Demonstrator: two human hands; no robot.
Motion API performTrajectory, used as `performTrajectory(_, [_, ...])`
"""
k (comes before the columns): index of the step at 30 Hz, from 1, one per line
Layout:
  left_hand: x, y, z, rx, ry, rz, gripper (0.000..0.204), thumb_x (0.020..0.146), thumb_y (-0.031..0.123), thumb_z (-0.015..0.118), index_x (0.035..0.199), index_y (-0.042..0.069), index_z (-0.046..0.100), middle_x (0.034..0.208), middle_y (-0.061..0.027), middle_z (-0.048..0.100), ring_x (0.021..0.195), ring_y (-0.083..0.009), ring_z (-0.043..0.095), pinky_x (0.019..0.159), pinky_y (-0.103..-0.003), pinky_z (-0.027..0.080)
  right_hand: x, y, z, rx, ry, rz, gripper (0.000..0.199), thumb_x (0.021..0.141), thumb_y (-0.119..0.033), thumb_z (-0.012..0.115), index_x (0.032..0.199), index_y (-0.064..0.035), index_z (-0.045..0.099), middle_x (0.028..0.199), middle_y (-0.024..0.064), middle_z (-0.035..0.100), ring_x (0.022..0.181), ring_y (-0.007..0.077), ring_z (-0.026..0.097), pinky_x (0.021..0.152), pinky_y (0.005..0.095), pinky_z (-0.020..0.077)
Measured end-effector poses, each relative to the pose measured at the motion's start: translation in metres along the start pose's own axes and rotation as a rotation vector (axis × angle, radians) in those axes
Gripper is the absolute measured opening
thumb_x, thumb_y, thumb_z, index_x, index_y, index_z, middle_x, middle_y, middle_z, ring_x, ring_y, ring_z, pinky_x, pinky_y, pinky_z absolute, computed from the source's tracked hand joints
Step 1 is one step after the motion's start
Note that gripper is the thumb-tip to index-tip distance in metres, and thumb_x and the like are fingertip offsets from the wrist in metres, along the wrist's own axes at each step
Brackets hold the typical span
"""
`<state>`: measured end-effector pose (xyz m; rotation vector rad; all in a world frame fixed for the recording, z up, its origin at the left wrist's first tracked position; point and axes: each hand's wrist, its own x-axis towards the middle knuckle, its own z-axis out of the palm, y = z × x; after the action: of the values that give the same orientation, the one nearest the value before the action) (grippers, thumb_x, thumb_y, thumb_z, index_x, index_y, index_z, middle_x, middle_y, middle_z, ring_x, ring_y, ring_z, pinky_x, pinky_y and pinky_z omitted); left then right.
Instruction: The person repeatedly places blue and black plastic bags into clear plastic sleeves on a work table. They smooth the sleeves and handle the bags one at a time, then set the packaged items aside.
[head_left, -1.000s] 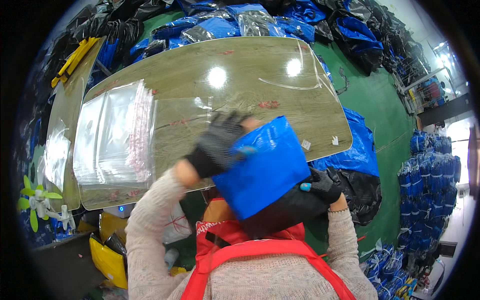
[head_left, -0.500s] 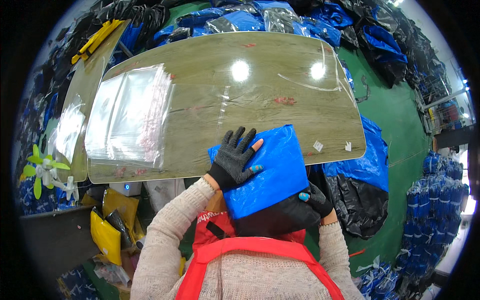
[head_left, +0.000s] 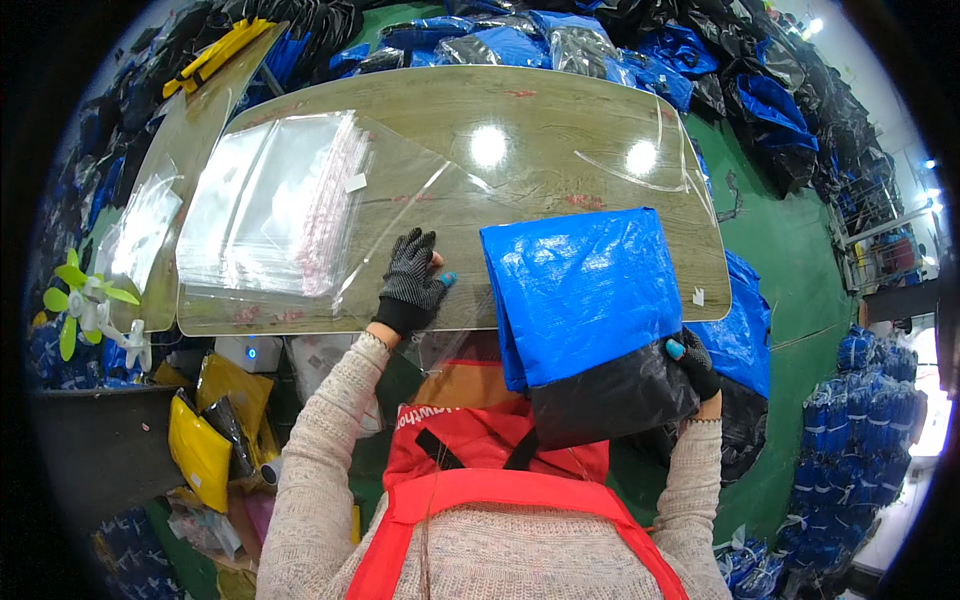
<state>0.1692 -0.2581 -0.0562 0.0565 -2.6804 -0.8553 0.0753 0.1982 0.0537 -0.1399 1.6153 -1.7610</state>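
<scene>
A folded blue and black plastic bag (head_left: 590,300) is in my right hand (head_left: 700,365), which grips its lower right corner. It overhangs the near table edge, blue part up and black part toward me. My left hand (head_left: 408,282), in a dark dotted glove with bare thumb and fingertip, lies on a clear plastic sleeve (head_left: 395,215) with its fingers stretched out. That sleeve slants across the tabletop from the stack of clear sleeves (head_left: 270,205) and hangs a little over the near edge.
The wood-patterned table (head_left: 540,130) has a rounded rim. Another blue and black bag (head_left: 740,320) lies beyond its right end. Yellow packages (head_left: 200,450) and a green-bladed fan (head_left: 85,295) are at the left. Bundled blue goods (head_left: 850,440) stand on the right, with piled bags (head_left: 490,45) behind the table.
My left hand has left the folded bag and moved left onto a clear sleeve, which now lies slanted off the stack. My right hand has carried the folded bag to the right.
</scene>
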Motion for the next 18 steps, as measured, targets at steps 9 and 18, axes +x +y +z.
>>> performTrajectory(9, [0.003,0.001,-0.009,0.031,-0.021,0.024,0.017,0.081,0.023,0.068,0.087,0.008,0.064,0.131,-0.0140,0.056,0.133,-0.0319,0.040,0.115,-0.049,0.019,0.008,-0.003,-0.008,0.028,-0.040,0.151,0.059,0.084,-0.023,0.070,0.134,-0.0004,0.048,0.126,0.0092,0.057,0.113,0.0205,0.055,0.100,0.0346,0.0417])
performTrajectory(18, [0.023,0.012,-0.039,-0.509,-0.036,-0.173,0.023,0.088,0.021,0.064,0.101,0.003,0.061,0.103,-0.0157,0.064,0.092,-0.0213,0.061,0.084,-0.033,0.048,0.019,0.005,0.054,-0.080,0.112,0.180,0.042,0.083,-0.018,0.071,0.119,-0.0005,0.059,0.111,0.0103,0.064,0.101,0.0169,0.060,0.092,0.0341,0.0477])
